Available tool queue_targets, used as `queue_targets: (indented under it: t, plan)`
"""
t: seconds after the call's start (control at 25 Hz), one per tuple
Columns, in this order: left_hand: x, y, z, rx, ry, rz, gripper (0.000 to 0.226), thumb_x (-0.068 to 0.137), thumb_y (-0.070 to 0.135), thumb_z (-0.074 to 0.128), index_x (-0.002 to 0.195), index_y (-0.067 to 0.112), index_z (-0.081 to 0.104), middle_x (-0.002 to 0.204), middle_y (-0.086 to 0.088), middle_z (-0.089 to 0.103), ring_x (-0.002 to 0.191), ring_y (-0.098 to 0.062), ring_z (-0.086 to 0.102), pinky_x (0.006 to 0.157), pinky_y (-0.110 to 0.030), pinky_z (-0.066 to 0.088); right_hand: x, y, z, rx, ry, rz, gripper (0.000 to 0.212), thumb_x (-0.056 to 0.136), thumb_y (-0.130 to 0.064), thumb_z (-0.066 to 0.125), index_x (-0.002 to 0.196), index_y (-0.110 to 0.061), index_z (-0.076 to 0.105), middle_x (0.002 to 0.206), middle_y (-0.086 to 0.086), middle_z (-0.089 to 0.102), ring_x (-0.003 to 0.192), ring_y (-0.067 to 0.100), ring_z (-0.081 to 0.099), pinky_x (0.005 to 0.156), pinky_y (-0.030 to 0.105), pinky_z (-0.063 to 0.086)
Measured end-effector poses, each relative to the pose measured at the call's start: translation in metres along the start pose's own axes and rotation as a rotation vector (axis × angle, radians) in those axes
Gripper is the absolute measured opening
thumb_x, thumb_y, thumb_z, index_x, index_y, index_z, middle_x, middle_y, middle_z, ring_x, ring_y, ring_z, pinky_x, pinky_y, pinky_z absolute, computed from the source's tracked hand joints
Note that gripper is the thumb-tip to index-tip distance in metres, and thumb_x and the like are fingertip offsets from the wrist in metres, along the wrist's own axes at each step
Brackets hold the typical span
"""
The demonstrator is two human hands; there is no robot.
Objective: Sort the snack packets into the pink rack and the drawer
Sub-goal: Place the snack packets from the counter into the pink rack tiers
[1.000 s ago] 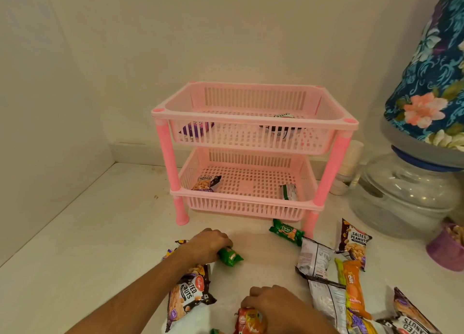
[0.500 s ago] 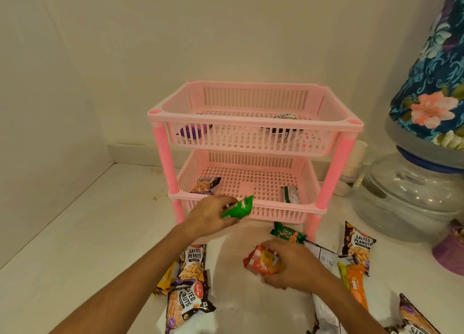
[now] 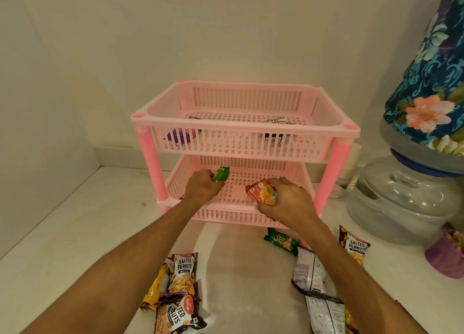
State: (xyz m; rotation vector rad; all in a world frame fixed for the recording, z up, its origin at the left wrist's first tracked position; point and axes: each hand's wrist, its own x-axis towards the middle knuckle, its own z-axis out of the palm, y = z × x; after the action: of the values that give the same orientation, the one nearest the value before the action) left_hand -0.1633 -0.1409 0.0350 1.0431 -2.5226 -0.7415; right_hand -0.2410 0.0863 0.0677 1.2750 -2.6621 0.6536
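Observation:
A two-tier pink rack (image 3: 326, 130) stands against the back wall. Both my hands reach into its lower tier. My left hand (image 3: 202, 190) grips a small green packet (image 3: 221, 174). My right hand (image 3: 288, 200) grips a red-orange biscuit packet (image 3: 261, 192). In the top tier lie a purple packet (image 3: 182, 135) on the left and a salted snack packet (image 3: 277, 121) on the right. Loose on the counter lie salted peanuts packets (image 3: 184, 273), a green biscuit packet (image 3: 281, 241) and silver-backed packets (image 3: 310, 271). No drawer is in view.
A large clear water jar (image 3: 401, 198) with a floral cloth cover (image 3: 431, 92) stands at the right. A purple cup (image 3: 444, 261) sits in front of it. A small white bottle (image 3: 347, 170) stands behind the rack's right leg. Walls close in at the left and back.
Both hands lifted their packets off the counter and moved forward into the rack's lower tier. The view has moved closer to the rack.

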Motion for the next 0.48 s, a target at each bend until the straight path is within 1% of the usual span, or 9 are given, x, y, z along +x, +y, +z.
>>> queue_targets:
  t: [0.12, 0.2, 0.28, 0.36, 0.4, 0.48]
  plan:
    - [0.010, -0.003, 0.007, 0.135, -0.104, -0.033, 0.028, 0.083, 0.040, 0.064, 0.076, 0.014, 0.056, 0.079, -0.005, 0.064, 0.066, -0.018, 0.058, 0.055, -0.026, 0.042, 0.011, -0.014, -0.010, 0.013, 0.006, -0.019, 0.061, 0.067, -0.049, 0.069, 0.121, -0.024, 0.054, 0.108, -0.001, 0.062, 0.092, 0.021, 0.061, 0.078, 0.035, 0.051]
    - [0.012, -0.004, 0.011, 0.174, -0.133, -0.049, 0.028, 0.084, 0.041, 0.063, 0.074, 0.017, 0.052, 0.076, 0.001, 0.058, 0.066, -0.014, 0.055, 0.055, -0.025, 0.040, 0.015, -0.026, -0.021, 0.015, -0.011, -0.052, 0.061, 0.068, -0.050, 0.069, 0.122, -0.024, 0.053, 0.111, -0.002, 0.062, 0.095, 0.021, 0.061, 0.079, 0.034, 0.050]
    - [0.015, -0.006, 0.017, 0.176, -0.150, -0.066, 0.024, 0.083, 0.038, 0.065, 0.084, 0.015, 0.055, 0.082, 0.002, 0.060, 0.071, -0.014, 0.057, 0.060, -0.027, 0.045, 0.018, -0.041, -0.036, 0.021, -0.033, -0.094, 0.063, 0.069, -0.051, 0.069, 0.124, -0.025, 0.052, 0.114, -0.003, 0.061, 0.100, 0.019, 0.059, 0.080, 0.033, 0.049]
    - [0.016, -0.010, 0.022, 0.184, -0.145, -0.055, 0.026, 0.084, 0.035, 0.064, 0.095, 0.011, 0.061, 0.092, -0.003, 0.066, 0.078, -0.018, 0.060, 0.070, -0.030, 0.051, 0.020, -0.059, -0.055, 0.015, -0.050, -0.145, 0.063, 0.069, -0.053, 0.068, 0.124, -0.026, 0.052, 0.112, -0.003, 0.061, 0.099, 0.018, 0.058, 0.078, 0.033, 0.049]
    - [0.015, -0.010, 0.024, 0.183, -0.128, -0.042, 0.028, 0.085, 0.035, 0.062, 0.098, 0.011, 0.062, 0.095, -0.005, 0.067, 0.080, -0.019, 0.060, 0.071, -0.031, 0.050, 0.021, -0.069, -0.065, 0.008, -0.048, -0.170, 0.062, 0.069, -0.055, 0.067, 0.122, -0.026, 0.053, 0.109, -0.004, 0.062, 0.098, 0.017, 0.058, 0.077, 0.032, 0.047]
    - [0.014, -0.012, 0.027, 0.173, -0.080, -0.012, 0.026, 0.086, 0.035, 0.060, 0.099, 0.012, 0.062, 0.097, -0.006, 0.068, 0.077, -0.018, 0.058, 0.067, -0.029, 0.046, 0.023, -0.088, -0.087, 0.010, -0.015, -0.207, 0.056, 0.069, -0.056, 0.067, 0.114, -0.025, 0.057, 0.103, -0.005, 0.063, 0.093, 0.016, 0.057, 0.073, 0.030, 0.045]
